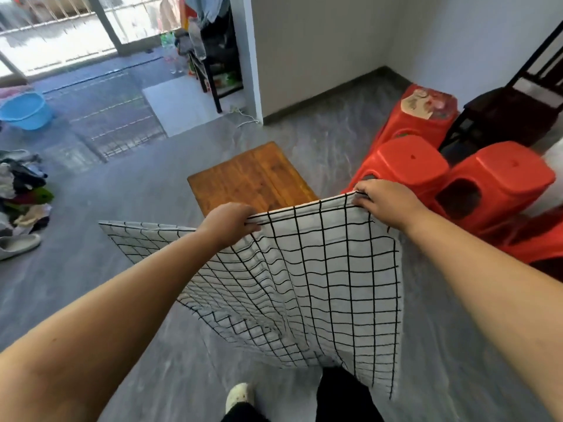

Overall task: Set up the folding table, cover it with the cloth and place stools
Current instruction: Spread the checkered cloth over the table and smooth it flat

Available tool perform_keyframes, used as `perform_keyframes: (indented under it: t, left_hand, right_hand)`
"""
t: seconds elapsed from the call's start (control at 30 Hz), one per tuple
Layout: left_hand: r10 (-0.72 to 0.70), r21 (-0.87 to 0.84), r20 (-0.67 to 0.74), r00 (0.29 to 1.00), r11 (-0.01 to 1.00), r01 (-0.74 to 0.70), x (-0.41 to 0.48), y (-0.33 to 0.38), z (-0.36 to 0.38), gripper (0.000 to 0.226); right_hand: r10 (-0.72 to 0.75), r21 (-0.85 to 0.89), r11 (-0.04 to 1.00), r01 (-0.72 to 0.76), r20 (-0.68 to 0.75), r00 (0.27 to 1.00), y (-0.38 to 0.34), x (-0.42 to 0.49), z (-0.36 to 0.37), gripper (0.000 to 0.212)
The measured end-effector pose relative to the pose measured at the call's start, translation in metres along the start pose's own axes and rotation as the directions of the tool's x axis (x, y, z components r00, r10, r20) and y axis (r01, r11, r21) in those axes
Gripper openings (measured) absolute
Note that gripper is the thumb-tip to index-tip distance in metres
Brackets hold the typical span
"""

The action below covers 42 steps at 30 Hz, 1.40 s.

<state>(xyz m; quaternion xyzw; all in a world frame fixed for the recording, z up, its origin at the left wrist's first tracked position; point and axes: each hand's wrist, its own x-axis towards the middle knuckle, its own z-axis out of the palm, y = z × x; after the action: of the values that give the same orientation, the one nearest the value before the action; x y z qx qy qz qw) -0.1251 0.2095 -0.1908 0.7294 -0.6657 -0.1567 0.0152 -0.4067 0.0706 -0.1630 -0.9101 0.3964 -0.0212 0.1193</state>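
Note:
A small wooden folding table [249, 175] stands on the grey floor ahead of me, its top bare. I hold a white cloth with a black grid [307, 275] up in the air in front of the table's near edge. My left hand [230, 222] grips the cloth's upper edge near its middle. My right hand [385, 202] pinches the upper right corner. The cloth hangs down towards my legs and hides the table's near end. Several red plastic stools [408, 161] stand to the right of the table.
A dark chair [511, 108] stands behind the stools at the right wall. At the left lie a pile of clothes [23, 190], a slipper [16, 245] and a blue basin [26, 111]. A rack [216, 56] stands by the balcony door.

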Motion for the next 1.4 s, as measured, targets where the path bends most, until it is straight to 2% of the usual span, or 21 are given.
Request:
perform_keyframes:
  t: [0.13,0.33,0.5,0.77,1.07,1.2,1.4]
  left_hand:
    - [-0.087,-0.01,-0.003,0.996,0.996,0.087,0.056,0.017,0.008,0.025]
    - [-0.172,-0.094,-0.027,0.985,0.981,0.168,0.106,0.008,0.006,0.022]
    - [-0.234,-0.089,-0.025,0.972,0.969,0.231,0.152,-0.022,-0.002,0.026]
    - [-0.29,-0.119,-0.002,0.957,0.95,0.287,0.243,-0.09,-0.005,0.02]
    - [-0.329,-0.147,0.082,0.941,0.93,0.338,0.359,-0.184,0.019,0.029]
    - [-0.336,-0.111,0.135,0.932,0.93,0.351,0.4,-0.21,0.035,0.027]
    - [-0.454,0.008,0.179,0.873,0.888,0.46,0.461,-0.247,0.074,0.033]
  right_hand:
    - [-0.06,-0.032,0.998,0.061,0.041,0.997,0.056,0.063,0.001,0.02]
    - [-0.192,-0.038,0.98,0.195,0.074,0.979,0.092,0.147,0.008,0.017]
    - [-0.222,-0.086,0.97,0.228,0.071,0.972,0.098,0.213,0.012,0.019]
    - [-0.172,-0.123,0.976,0.18,0.069,0.983,0.098,0.33,0.036,0.02]
    - [-0.169,-0.162,0.968,0.19,0.135,0.976,0.111,0.472,0.105,0.019]
    - [-0.188,-0.163,0.962,0.217,0.176,0.966,0.126,0.52,0.144,0.019]
    - [-0.173,-0.081,0.977,0.199,0.252,0.952,0.154,0.593,0.215,0.02]
